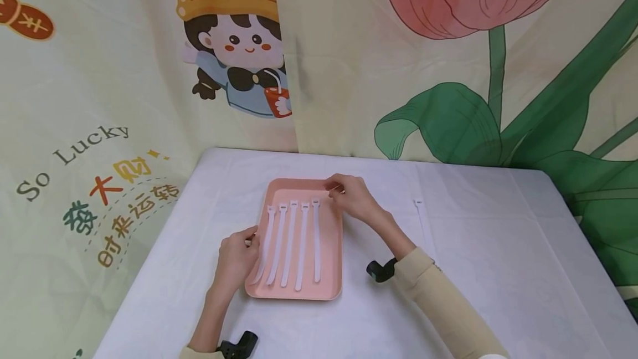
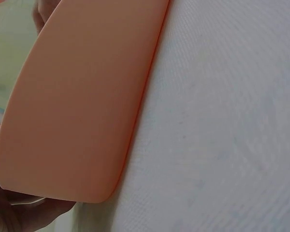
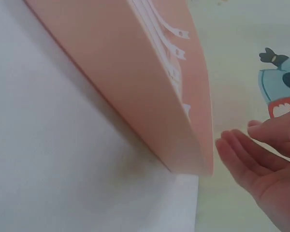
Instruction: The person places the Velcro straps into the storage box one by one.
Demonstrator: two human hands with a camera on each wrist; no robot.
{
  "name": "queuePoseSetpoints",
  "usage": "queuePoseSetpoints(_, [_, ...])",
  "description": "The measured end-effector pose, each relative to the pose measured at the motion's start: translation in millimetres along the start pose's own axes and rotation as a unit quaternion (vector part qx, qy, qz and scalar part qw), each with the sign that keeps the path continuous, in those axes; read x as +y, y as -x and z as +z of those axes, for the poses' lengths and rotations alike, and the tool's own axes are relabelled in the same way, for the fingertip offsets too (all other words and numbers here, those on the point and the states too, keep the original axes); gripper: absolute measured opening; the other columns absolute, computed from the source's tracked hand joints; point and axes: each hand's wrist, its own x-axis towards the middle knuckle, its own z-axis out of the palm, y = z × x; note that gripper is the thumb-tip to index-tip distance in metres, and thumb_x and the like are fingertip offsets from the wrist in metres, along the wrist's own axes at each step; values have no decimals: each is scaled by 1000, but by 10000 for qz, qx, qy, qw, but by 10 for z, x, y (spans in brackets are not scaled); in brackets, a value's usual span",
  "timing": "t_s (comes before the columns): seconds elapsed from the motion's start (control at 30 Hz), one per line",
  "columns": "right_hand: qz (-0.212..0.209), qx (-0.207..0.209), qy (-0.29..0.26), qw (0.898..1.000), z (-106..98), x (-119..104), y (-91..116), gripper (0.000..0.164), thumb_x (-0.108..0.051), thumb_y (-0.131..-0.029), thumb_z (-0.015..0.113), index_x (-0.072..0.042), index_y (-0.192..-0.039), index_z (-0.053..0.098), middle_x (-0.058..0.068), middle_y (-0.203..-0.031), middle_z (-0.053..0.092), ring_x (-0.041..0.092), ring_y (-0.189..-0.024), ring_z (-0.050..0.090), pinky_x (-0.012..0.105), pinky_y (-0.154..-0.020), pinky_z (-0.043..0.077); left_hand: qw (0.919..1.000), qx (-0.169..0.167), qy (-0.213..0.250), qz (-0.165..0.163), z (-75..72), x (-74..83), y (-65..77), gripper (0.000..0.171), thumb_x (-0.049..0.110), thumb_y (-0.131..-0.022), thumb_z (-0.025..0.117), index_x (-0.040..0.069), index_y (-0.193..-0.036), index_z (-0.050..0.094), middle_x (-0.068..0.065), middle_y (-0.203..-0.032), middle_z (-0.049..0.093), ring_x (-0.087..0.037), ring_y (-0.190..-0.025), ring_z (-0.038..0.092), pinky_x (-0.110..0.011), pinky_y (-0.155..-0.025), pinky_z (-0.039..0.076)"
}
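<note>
A pink rectangular tray (image 1: 330, 262) lies on the table with several white cable ties (image 1: 301, 248) side by side in it, their slotted heads toward the far end. My left hand (image 1: 234, 262) grips the tray's left rim. In the left wrist view, the tray's wall (image 2: 82, 106) fills much of the frame, and part of that hand (image 2: 34, 215) shows at its end. My right hand (image 1: 354, 198) is at the far right corner of the tray. Its fingers are loosely bent with nothing between them, as the right wrist view shows the hand (image 3: 266, 164) beside the corner.
Another white cable tie (image 1: 421, 218) lies on the tablecloth to the right of the tray, partly hidden by the right sleeve (image 1: 438, 292). A white cloth (image 1: 508, 270) covers the table. Behind it hangs a printed curtain (image 1: 334, 71) with a cartoon figure and a tulip.
</note>
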Motion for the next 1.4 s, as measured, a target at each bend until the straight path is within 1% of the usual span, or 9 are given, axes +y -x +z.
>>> queuePoseSetpoints(0.17, [-112, 300, -417, 9986, -99, 124, 128, 24, 1, -99, 59, -1, -120, 72, 14, -110, 75, 27, -94, 73, 34, -79, 61, 10000, 5, -4, 9, -5, -17, 4, 37, 3, -99, 55, -8, -132, 65, -24, -104, 74, -14, -58, 54, -23, -47, 40])
queuePoseSetpoints(0.37, [-60, 567, -1019, 9932, -197, 305, 248, 22, 2, -100, 59, 1, -118, 71, 20, -105, 75, 32, -88, 73, 48, -81, 61, 10000, -18, -21, -29, -6, -19, 5, 37, 3, -99, 55, -8, -133, 64, -23, -103, 74, -14, -57, 53, -23, -46, 40])
queuePoseSetpoints(0.43, [54, 630, -1169, 9911, -236, 379, 286, 21, 1, -100, 60, 2, -119, 71, 22, -105, 74, 34, -88, 74, 50, -83, 61, 10000, -18, -18, -31, -3, -15, 2, 37, 3, -99, 55, -8, -132, 65, -23, -102, 74, -14, -58, 54, -23, -47, 40])
queuePoseSetpoints(0.7, [864, 938, -1368, 9824, -431, 755, 468, 23, -2, -102, 58, 5, -122, 69, 23, -107, 74, 36, -92, 74, 39, -83, 62, 10000, -52, 10, -42, -2, 7, -7, 37, 3, -99, 55, -9, -132, 64, -23, -102, 74, -16, -63, 58, -23, -49, 43])
queuePoseSetpoints(0.9, [1314, 1273, -1486, 9718, -654, 1003, 595, 25, -3, -103, 57, 6, -123, 67, 25, -111, 73, 38, -100, 72, 37, -86, 61, 9999, -74, -27, -95, -8, 20, -10, 38, 4, -99, 55, -8, -133, 64, -23, -102, 73, -16, -63, 57, -23, -49, 43])
queuePoseSetpoints(1.0, [1509, 1533, -1486, 9652, -781, 1117, 664, 26, -5, -104, 55, 6, -125, 67, 25, -115, 72, 36, -102, 71, 33, -87, 60, 9999, -80, -57, -113, -10, 26, -4, 38, 4, -99, 55, -9, -134, 63, -23, -102, 73, -16, -63, 57, -24, -49, 43])
queuePoseSetpoints(1.23, [1635, 2227, -1535, 9487, -982, 1314, 752, 26, -4, -106, 51, 5, -125, 67, 23, -123, 69, 30, -113, 68, 21, -92, 55, 9999, -48, -85, -83, -8, 30, -3, 37, 4, -99, 55, -9, -134, 63, -23, -102, 74, -16, -62, 57, -23, -49, 43])
queuePoseSetpoints(1.3, [1698, 2286, -1446, 9476, -1010, 1343, 760, 26, -4, -105, 51, 2, -125, 68, 21, -125, 69, 28, -116, 65, 18, -93, 52, 9999, -52, -71, -79, -5, 29, -2, 38, 4, -99, 55, -9, -134, 63, -23, -102, 74, -16, -63, 58, -23, -49, 43])
queuePoseSetpoints(1.4, [1785, 2242, -1369, 9482, -1038, 1371, 769, 27, -3, -105, 51, 0, -125, 69, 19, -127, 69, 28, -121, 63, 19, -94, 48, 10000, -50, -55, -62, -2, 30, 1, 37, 3, -99, 55, -9, -133, 63, -23, -103, 74, -16, -63, 58, -23, -49, 43])
